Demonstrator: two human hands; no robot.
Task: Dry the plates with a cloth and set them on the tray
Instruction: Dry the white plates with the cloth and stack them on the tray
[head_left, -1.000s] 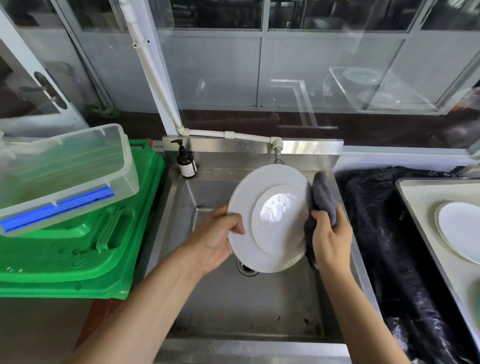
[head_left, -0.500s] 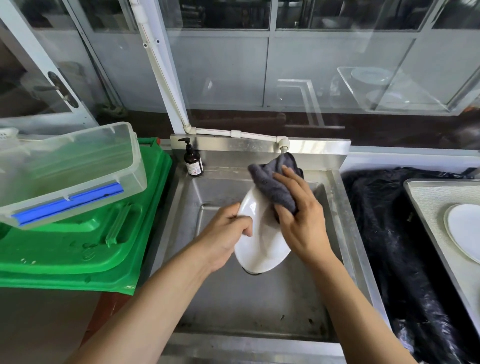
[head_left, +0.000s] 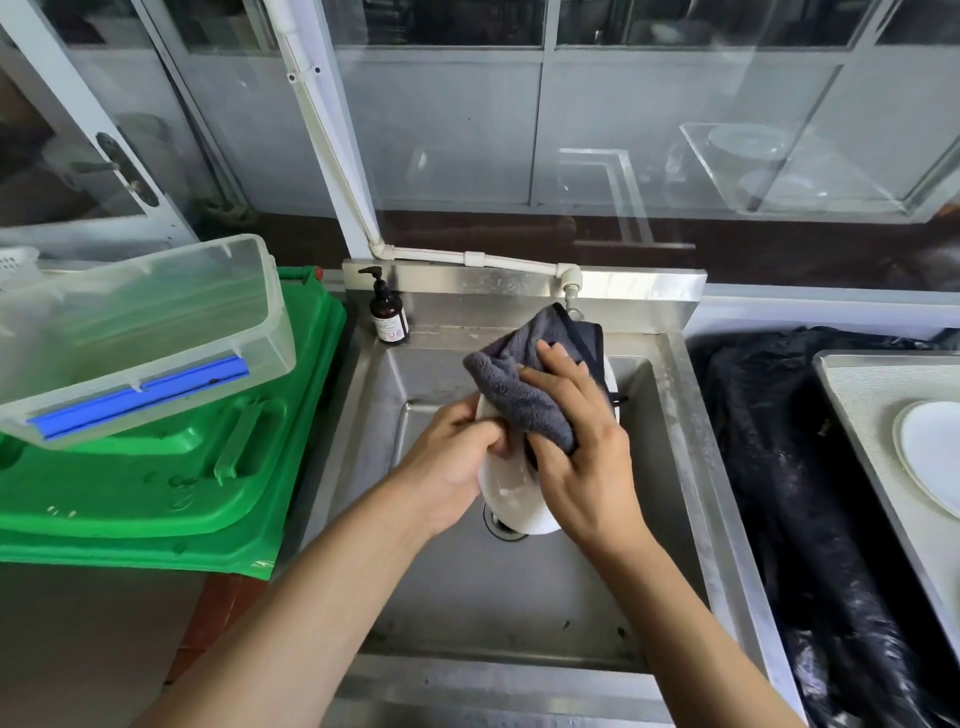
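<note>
A white plate (head_left: 511, 499) is held nearly on edge over the steel sink (head_left: 691, 467). My left hand (head_left: 452, 462) grips its left rim. A dark grey cloth (head_left: 524, 379) covers the plate's upper half, and my right hand (head_left: 576, 441) presses it against the plate, thumb tucked under the cloth's lower edge. Most of the plate is hidden behind cloth and hands. On the right, a steel tray (head_left: 857, 400) bears another white plate (head_left: 930, 457), cut off by the frame edge.
A brown pump bottle (head_left: 387, 312) stands on the sink's back left corner, a tap (head_left: 570, 283) behind the cloth. Left of the sink a clear plastic box (head_left: 135, 332) sits on green plastic lids (head_left: 171, 467). Black plastic sheeting (head_left: 779, 467) lies between sink and tray.
The plate turned from facing me to nearly edge-on. My right hand moved the cloth from the plate's right rim onto its upper face. The left hand kept its grip.
</note>
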